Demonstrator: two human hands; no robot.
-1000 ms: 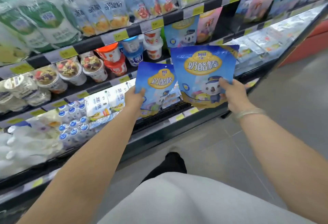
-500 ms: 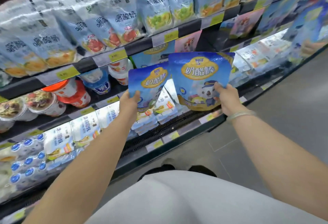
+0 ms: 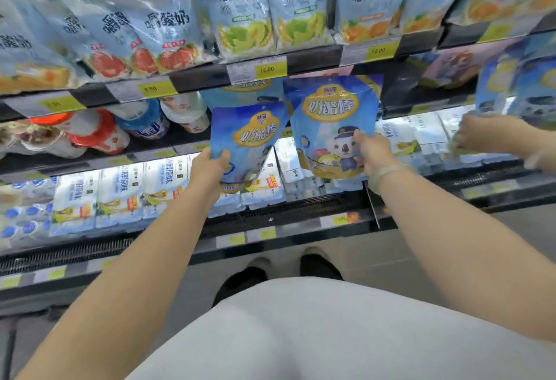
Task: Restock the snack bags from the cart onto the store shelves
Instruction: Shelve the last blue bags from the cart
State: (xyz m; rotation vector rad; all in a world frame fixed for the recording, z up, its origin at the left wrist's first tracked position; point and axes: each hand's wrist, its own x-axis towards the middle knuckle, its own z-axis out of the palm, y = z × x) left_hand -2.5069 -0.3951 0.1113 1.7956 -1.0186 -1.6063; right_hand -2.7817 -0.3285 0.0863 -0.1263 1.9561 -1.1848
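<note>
I hold two blue snack bags with a yellow label and a cartoon koala up in front of the chilled shelves. My left hand grips the lower edge of the smaller-looking, tilted bag. My right hand pinches the right side of the larger bag, which faces me upright. Both bags sit just below the black shelf edge with yellow price tags, in front of a gap where similar blue bags stand. The cart is out of view.
Pale blue yogurt bags fill the top shelf. Cups and bottles stand at middle left, white multipacks below. At the right, another person's hand holds blue bags at the shelf. My shoes are on grey floor.
The view has swung towards the shelves and I stand closer. Both bags have risen to the middle shelf level. Another person's hand with bags is now plainly visible at the right.
</note>
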